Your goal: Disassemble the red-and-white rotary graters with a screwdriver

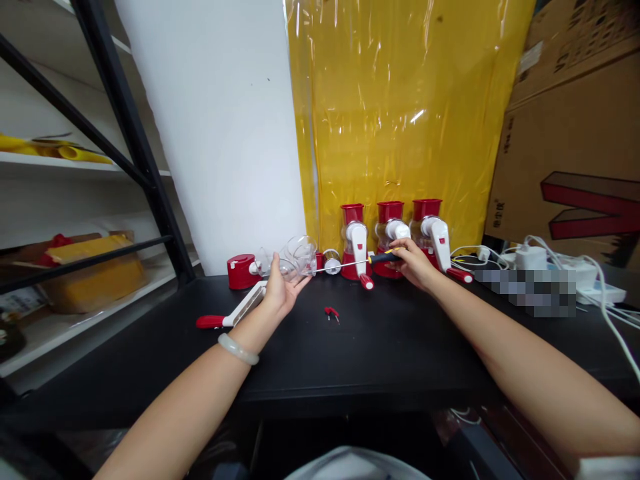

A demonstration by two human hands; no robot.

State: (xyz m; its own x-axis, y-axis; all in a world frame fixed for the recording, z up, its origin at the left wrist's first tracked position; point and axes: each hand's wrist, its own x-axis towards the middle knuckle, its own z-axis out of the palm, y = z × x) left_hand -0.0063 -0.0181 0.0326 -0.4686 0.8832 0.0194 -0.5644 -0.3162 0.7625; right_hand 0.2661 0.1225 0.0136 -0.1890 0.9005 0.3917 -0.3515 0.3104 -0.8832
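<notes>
Black counter: carries everything.
Clear housing: my left hand cups it, fingers half-curled, steadying it sideways.
Screwdriver: my right hand closed round the handle, tip aimed into housing.
Red screws: loose, mid-counter.

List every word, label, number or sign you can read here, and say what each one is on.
Nothing reads clearly.
Lower cardboard box: small dark print at its left edge, too small to read; a large red mark, cut off by the frame.
Upper cardboard box: dark print and a pale label, both blurred.
Red-and-white grinders: a tiny red mark on each white crank, unreadable.
Patch by the power strip: pixelated.
</notes>
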